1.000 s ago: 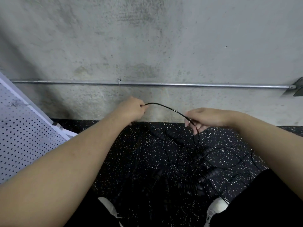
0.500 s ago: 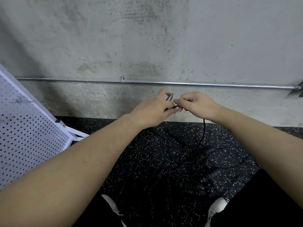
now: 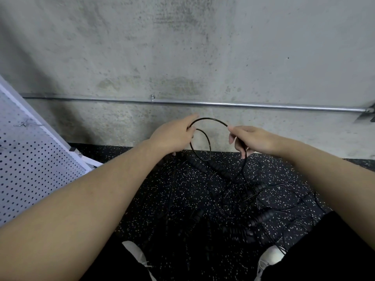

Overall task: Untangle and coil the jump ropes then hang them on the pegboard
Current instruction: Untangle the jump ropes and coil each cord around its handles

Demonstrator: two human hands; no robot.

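Note:
A thin black jump rope arches between my two hands in front of the concrete wall. My left hand pinches it, and a small loop hangs below that hand. My right hand pinches the same rope at the arch's other end, and the rope drops from there to the floor. Below lies a tangle of black jump ropes with ribbed black handles on the speckled floor. A white pegboard leans at the left edge.
A metal pipe runs along the concrete wall above my hands. My white shoes and dark trouser legs sit at the bottom of the view. A wire hook sits on the pegboard.
My hands met half a second ago and have now moved apart again. A new small loop hangs from my left hand and the rope arches between the hands.

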